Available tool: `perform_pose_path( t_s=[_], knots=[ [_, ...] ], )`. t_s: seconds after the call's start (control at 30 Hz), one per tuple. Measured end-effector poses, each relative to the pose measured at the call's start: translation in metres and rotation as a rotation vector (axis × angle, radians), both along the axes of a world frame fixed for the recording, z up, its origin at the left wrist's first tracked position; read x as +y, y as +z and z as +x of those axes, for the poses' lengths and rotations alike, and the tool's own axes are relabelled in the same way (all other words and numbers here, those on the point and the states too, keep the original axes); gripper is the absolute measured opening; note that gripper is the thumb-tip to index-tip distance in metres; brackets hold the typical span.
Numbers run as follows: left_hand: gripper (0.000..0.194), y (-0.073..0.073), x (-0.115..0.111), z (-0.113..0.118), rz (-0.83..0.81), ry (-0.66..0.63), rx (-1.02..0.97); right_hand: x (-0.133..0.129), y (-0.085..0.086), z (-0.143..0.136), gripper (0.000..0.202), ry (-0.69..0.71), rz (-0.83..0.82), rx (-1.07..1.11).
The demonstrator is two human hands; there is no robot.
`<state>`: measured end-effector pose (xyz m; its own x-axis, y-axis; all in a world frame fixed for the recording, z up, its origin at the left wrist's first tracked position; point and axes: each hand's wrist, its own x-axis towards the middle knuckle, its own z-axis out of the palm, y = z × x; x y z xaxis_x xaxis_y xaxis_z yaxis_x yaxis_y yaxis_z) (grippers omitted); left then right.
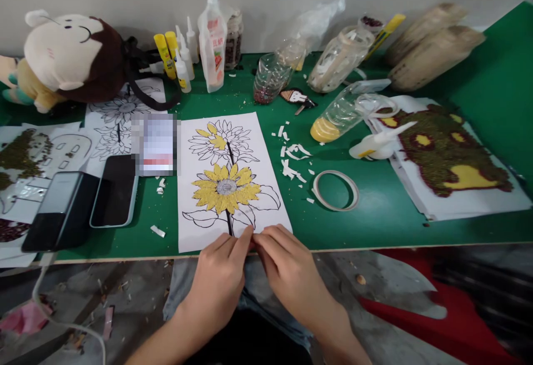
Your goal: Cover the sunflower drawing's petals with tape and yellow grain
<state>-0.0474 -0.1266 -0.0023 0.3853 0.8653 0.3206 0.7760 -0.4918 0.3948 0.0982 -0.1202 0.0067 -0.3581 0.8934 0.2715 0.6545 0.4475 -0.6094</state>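
Observation:
At the table's front edge my left hand (221, 272) and my right hand (288, 265) meet over the lower edge of a white drawing sheet (272, 215). Fingers of both are bent and pinched together, tips nearly touching; whatever lies between them is hidden. Printed on the sheet are two sunflowers. The lower flower (208, 193) has petals covered in yellow, grainy material around a grey centre. On the upper flower (245, 137) only a few petals are yellow. Leaves and most of the stem's surroundings are plain outline.
Right of the sheet lie white paper scraps (291, 168), a tape roll (335, 190), a tilted bottle with yellow grains (327, 131) and a glue bottle (372, 144). A bear picture (458, 160) sits far right. Left are a phone (114, 193), a power bank (60, 209) and a plush doll (70, 57).

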Motion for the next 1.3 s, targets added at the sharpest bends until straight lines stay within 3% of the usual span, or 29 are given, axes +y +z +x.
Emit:
perform_pose_path(
  t_s=[0.23,0.4,0.63,0.87,1.03,1.3],
  knots=[
    [0.055,0.001,0.001,-0.001,-0.116,0.010,-0.124,0.003,0.001,0.001,0.019,-0.089,0.039,0.097],
    [0.041,0.008,0.006,-0.003,-0.172,0.066,-0.206,0.006,0.007,0.002,0.018,-0.073,-0.087,0.154],
    [0.026,0.016,0.014,-0.012,-0.099,0.233,-0.279,0.014,0.005,0.009,0.013,-0.242,-0.087,0.152],
    [0.026,0.010,0.016,-0.002,-0.154,0.071,-0.234,0.015,0.003,0.000,0.016,-0.094,-0.063,0.124],
    [0.023,0.007,0.011,0.002,-0.181,0.118,-0.220,0.012,-0.001,-0.002,0.018,-0.136,-0.042,0.125],
    [0.027,0.008,0.013,0.004,-0.223,0.144,-0.259,0.010,-0.006,-0.002,0.045,-0.131,0.016,0.128]
  ],
)
